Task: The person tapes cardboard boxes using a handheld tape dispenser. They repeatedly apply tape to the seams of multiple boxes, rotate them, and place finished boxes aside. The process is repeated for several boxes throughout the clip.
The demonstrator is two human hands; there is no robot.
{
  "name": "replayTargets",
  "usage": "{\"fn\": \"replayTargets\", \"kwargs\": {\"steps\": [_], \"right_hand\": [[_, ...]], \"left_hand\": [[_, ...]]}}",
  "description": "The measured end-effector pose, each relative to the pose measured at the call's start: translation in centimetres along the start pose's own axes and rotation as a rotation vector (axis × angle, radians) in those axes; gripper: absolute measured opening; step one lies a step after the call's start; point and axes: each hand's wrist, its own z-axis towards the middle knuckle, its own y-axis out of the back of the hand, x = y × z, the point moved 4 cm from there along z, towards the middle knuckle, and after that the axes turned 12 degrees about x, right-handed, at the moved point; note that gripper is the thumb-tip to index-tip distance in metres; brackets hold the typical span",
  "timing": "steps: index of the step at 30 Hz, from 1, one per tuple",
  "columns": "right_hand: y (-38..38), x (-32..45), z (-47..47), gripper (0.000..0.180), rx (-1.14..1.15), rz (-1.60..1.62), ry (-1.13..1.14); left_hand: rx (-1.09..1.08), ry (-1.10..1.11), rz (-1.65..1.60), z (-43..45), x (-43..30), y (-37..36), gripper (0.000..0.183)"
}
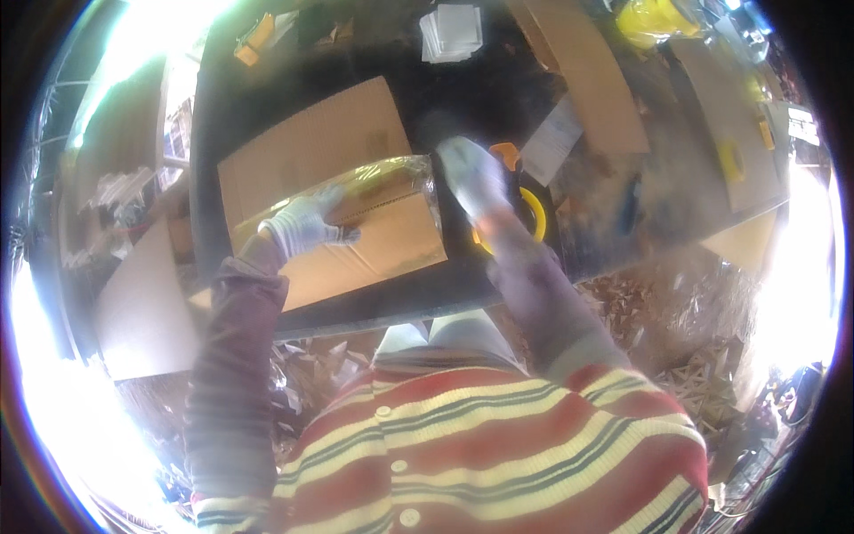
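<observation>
On the dark table lies a flattened cardboard box (373,257), a strip of clear tape (393,172) running along the seam between its flap and body. My left hand (303,223), in a pale knit glove, rests on the cardboard and tape with its fingers apart. Over the table just right of the box is my right hand (470,175), gloved and blurred; its fingers are hard to make out, and whether it holds anything cannot be told. Beside its wrist sits a tape dispenser with an orange part (506,155) and a yellow ring (536,213), partly hidden by my forearm.
A stack of white sheets (452,33) lies at the table's far side, with an orange-yellow object (255,40) to its left. Cardboard strips (594,73) and a printed sheet (552,140) are on the right. Scraps cover the floor (694,360) beyond the table edge.
</observation>
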Motion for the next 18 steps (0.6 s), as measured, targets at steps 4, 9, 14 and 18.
{"fn": "replayTargets", "kwargs": {"steps": [4,9,14,18], "right_hand": [[-4.5,1.8,-10.0,0.026,0.798,-0.411,0.225],[-7.2,8.8,-12.3,0.04,0.819,-0.153,0.419],[4.5,13.1,-1.4,0.009,0.655,0.314,0.79],[12.4,9.0,15.2,0.053,-0.139,-0.385,-0.025]], "left_hand": [[0.03,-0.009,-0.245,0.8,1.5,-1.3,0.111],[0.081,0.037,-0.383,0.5,1.5,-1.7,0.116],[0.06,0.055,0.021,-0.7,-1.1,-0.1,0.117],[0.058,0.066,-0.029,-1.1,-1.8,0.0,0.118]]}}
